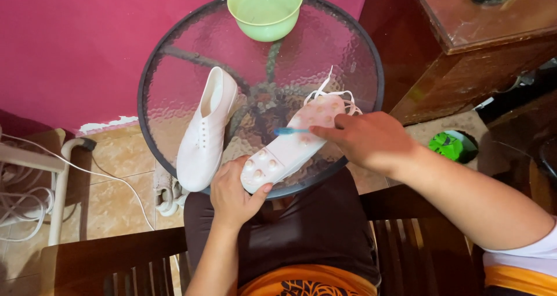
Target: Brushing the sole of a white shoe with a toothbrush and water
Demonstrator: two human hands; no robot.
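- Round glass table (pixel 174 58) against a magenta wall, green bowl (pixel 265 9) at its far edge.
- Left of the upturned shoe: a second white shoe (pixel 206 131), upright, well apart from both hands.
- Left hand (pixel 232 197), grip clamped on the upturned shoe (pixel 290 148) heel, sole skyward, at the table's near rim.
- Right hand (pixel 362 139), grip pinching a blue toothbrush (pixel 290 131), bristles on that sole.

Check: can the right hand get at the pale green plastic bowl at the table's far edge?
Probably yes: bare glass lies between the right hand and pale green plastic bowl, but it holds a blue brush.
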